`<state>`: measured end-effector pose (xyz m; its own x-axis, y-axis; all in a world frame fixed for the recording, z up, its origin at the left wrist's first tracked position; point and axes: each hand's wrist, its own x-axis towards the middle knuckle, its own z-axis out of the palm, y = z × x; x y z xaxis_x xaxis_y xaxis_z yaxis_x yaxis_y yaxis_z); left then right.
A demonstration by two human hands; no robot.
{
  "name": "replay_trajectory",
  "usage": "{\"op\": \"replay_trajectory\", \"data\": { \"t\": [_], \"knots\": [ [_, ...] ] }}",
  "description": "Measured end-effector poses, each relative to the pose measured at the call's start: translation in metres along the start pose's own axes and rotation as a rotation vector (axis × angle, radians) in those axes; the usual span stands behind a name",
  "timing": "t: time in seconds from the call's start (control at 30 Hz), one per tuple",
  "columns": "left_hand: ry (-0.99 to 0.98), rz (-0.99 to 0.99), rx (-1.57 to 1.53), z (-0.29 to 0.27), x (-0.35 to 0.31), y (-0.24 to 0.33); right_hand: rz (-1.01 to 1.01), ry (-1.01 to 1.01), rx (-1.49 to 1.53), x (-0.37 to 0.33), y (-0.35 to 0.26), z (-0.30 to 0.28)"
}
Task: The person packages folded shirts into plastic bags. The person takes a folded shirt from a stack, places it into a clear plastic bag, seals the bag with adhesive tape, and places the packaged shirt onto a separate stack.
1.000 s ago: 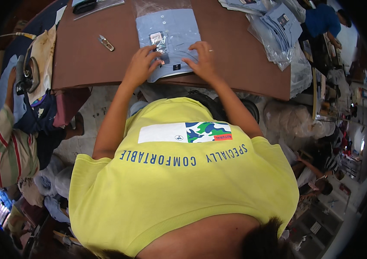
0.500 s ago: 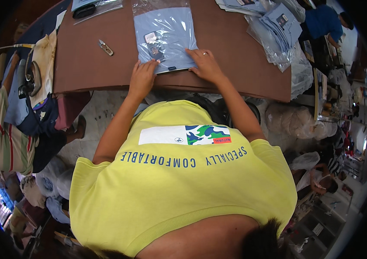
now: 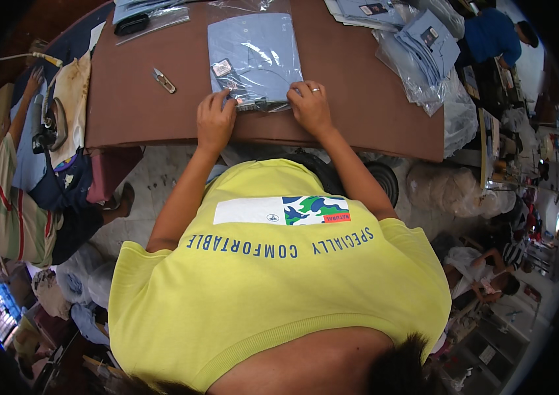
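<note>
A folded light-blue garment (image 3: 263, 56), with buttons and a tag at its left side, lies inside a clear plastic bag (image 3: 253, 6) in front of me. My left hand (image 3: 216, 124) has its fingers curled on the near left corner of the bag, beside the tag (image 3: 222, 68). At the near right corner, my right hand (image 3: 311, 108), with a ring on one finger, pinches the bag's edge. Both hands are closed on the bag, though the fingertips are partly hidden. The bag's near edge lies between them.
Thread snips (image 3: 164, 81) lie on the brown table (image 3: 141, 112) to the left. More bagged blue garments (image 3: 424, 49) are piled at the right. At far left stands an iron (image 3: 55, 128), near a person in a striped shirt (image 3: 13, 204). A person in blue (image 3: 495, 36) is at far right.
My fingers have gone from lying spread along the garment to curling at the bag's near corners. The bag's near edge looks lifted and folded over. The striped-shirt person's hand has shifted.
</note>
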<state>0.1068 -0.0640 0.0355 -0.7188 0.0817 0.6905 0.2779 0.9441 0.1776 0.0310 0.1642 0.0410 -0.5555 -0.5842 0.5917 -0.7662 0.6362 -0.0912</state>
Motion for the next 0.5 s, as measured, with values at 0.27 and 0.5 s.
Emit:
{"op": "replay_trajectory", "data": {
  "t": [0.27, 0.5],
  "knots": [
    [-0.139, -0.061, -0.022, 0.001, 0.001, -0.004, 0.045, -0.051, -0.027, -0.001, -0.005, 0.003],
    [-0.119, -0.031, -0.022, 0.011, -0.006, -0.01, 0.076, -0.03, 0.028, -0.001, -0.006, 0.01]
  ]
}}
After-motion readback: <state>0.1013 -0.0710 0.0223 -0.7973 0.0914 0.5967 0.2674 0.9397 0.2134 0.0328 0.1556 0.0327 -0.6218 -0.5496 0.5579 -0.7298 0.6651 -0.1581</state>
